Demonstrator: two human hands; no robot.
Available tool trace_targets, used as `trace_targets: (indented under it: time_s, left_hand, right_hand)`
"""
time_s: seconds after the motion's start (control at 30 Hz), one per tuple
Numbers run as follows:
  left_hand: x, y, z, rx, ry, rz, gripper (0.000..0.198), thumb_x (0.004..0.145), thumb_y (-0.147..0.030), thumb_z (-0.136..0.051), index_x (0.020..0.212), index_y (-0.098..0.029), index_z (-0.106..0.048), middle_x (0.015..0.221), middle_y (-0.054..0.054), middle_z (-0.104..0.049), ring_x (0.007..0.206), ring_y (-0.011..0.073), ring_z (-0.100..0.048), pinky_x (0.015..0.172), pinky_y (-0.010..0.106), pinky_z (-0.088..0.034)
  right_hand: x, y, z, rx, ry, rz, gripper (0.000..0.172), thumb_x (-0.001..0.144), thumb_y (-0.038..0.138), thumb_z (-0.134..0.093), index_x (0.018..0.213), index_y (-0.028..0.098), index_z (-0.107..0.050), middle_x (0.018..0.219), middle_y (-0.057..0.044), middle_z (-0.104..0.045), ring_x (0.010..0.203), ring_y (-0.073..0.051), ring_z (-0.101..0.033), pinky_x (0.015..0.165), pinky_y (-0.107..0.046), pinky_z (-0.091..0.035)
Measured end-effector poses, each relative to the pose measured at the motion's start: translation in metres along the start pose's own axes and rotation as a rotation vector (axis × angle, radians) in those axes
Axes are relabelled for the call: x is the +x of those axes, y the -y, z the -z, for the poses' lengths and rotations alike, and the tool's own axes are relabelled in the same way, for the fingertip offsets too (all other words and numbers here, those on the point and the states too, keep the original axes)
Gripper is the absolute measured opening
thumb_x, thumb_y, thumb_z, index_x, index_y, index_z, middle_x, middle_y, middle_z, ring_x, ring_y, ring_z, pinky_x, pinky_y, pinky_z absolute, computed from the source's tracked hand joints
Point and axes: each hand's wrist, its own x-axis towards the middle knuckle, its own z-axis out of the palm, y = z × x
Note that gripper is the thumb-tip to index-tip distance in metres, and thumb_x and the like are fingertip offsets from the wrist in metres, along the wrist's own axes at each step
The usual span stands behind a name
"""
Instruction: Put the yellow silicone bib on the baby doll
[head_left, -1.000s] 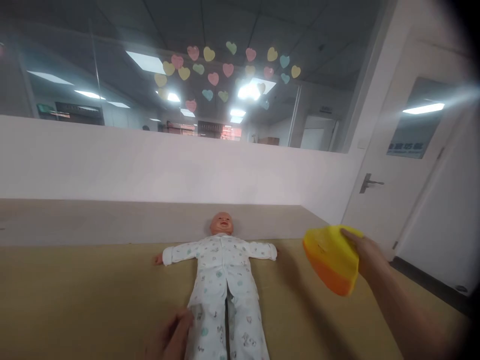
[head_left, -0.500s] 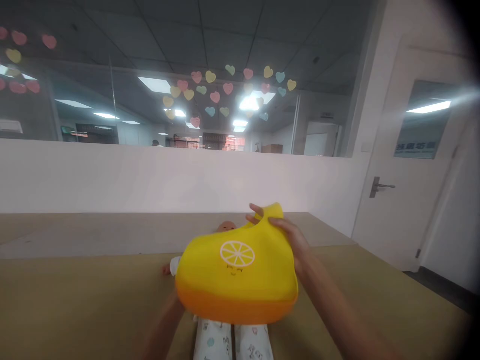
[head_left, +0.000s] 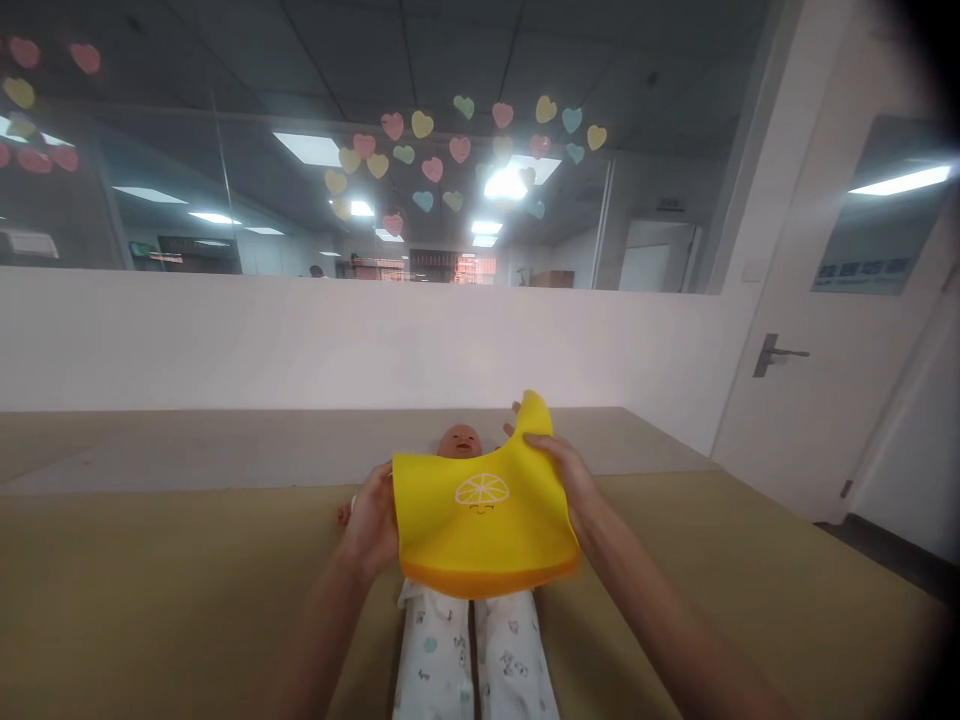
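Holding a yellow bib (head_left: 484,520) spread between them, both hands sit at the centre of the frame, just below the middle. The left hand (head_left: 373,525) grips the bib's left edge, fingers closed on it. The right hand (head_left: 566,480) pinches the right side, near the tall neck strap that curls up at the top, thumb in front and fingers behind. The bib hangs in the air, its front facing the person, with a white lemon-slice print and an orange band along the lower rim where a catch pocket seems to fold.

Judging by how it bows and keeps its curve, the bib looks like soft silicone: light, floppy but springy, a bit grippy and in no way fragile. The side edges or the neck straps look like the best places to take hold; the pocket rim would flop.

Directly behind the bib lies a doll (head_left: 459,442) on its back, only its head showing above and its patterned pyjama legs below. It rests on a tan bench (head_left: 150,590) that fills the lower frame. Beyond stand a white half-wall, glass with paper hearts (head_left: 450,150) in the upper centre, and a door (head_left: 817,380) at the right.
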Motion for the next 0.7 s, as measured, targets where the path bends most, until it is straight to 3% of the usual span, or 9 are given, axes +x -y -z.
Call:
trace_targets:
  time_s: [0.1, 0.27, 0.4, 0.57, 0.7]
  left_hand:
    - [-0.001, -0.001, -0.009, -0.022, 0.004, 0.065, 0.053, 0.080, -0.048, -0.057, 0.116, -0.011, -0.066, 0.108, 0.015, -0.073, 0.102, 0.0330, -0.068, 0.086, 0.040, -0.055]
    - [0.009, -0.001, -0.017, 0.317, 0.003, -0.100, 0.064, 0.073, -0.030, -0.079, 0.132, -0.019, -0.058, 0.116, 0.010, -0.072, 0.100, 0.0245, -0.069, 0.082, 0.030, -0.055]
    - [0.007, -0.015, -0.019, 0.418, 0.113, -0.142, 0.055, 0.080, -0.036, -0.075, 0.130, -0.020, -0.061, 0.120, 0.009, -0.070, 0.104, 0.0235, -0.067, 0.086, 0.028, -0.055]
    - [-0.006, -0.036, -0.021, 0.504, 0.220, -0.072, 0.056, 0.081, -0.040, -0.073, 0.133, -0.023, -0.059, 0.122, 0.009, -0.069, 0.106, 0.0263, -0.067, 0.087, 0.032, -0.056]
    - [0.011, -0.040, -0.018, 0.596, 0.246, -0.082, 0.059, 0.083, -0.043, -0.071, 0.137, -0.024, -0.055, 0.125, 0.010, -0.067, 0.106, 0.0279, -0.066, 0.087, 0.035, -0.055]
  right_hand:
    - [0.008, -0.006, 0.004, 0.058, -0.039, -0.075, 0.023, 0.063, 0.031, -0.073, 0.082, 0.021, -0.063, 0.085, -0.004, -0.070, 0.076, -0.022, -0.064, 0.075, -0.036, -0.053]
    - [0.019, -0.008, 0.006, 0.085, -0.080, -0.066, 0.026, 0.059, 0.028, -0.075, 0.080, 0.019, -0.062, 0.082, -0.003, -0.070, 0.076, -0.021, -0.065, 0.075, -0.034, -0.054]
    - [0.019, -0.001, 0.010, 0.108, -0.003, -0.066, 0.021, 0.062, 0.026, -0.073, 0.079, 0.017, -0.064, 0.080, -0.004, -0.069, 0.073, -0.020, -0.064, 0.072, -0.032, -0.054]
    - [0.007, 0.010, 0.013, 0.013, 0.041, 0.069, 0.021, 0.061, 0.023, -0.076, 0.073, 0.016, -0.061, 0.081, -0.004, -0.066, 0.074, -0.019, -0.063, 0.074, -0.033, -0.053]
    - [0.022, 0.010, 0.020, -0.134, 0.031, 0.112, 0.026, 0.060, 0.024, -0.075, 0.079, 0.018, -0.059, 0.079, -0.003, -0.065, 0.071, -0.019, -0.061, 0.069, -0.032, -0.051]
